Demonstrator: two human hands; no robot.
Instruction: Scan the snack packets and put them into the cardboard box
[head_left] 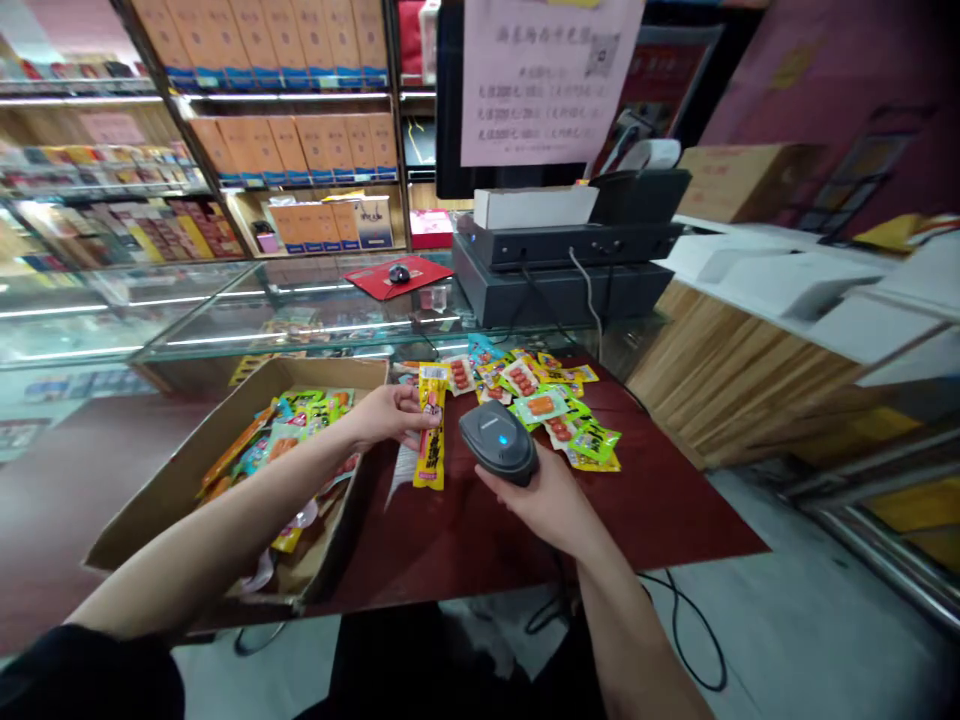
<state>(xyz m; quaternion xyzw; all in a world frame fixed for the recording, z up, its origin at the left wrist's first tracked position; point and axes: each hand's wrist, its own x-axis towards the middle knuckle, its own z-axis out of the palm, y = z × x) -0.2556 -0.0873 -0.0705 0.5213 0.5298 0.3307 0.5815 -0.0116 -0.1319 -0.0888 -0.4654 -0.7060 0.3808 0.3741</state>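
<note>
My left hand (pixel 397 415) grips a long yellow snack packet (pixel 430 440), held upright with a barcode patch at its top end. In my right hand (pixel 544 490) is a dark grey barcode scanner (pixel 499 440), with a small blue light lit on its upper face. The scanner's head is beside the packet, a short gap to its right. Beyond the scanner lies a loose pile of small snack packets (pixel 540 405), green, yellow and with red sausage-like pieces. A white printed sheet (pixel 403 475) lies partly behind the yellow packet.
To the left, an open cardboard box (pixel 161 480) holds many colourful packets. Behind the dark red table (pixel 660 510) stands a glass counter (pixel 300 290) with a mouse (pixel 399 273) on a red mat. A monitor and cash drawer (pixel 555 285) are at back right. A cable (pixel 709 640) hangs below.
</note>
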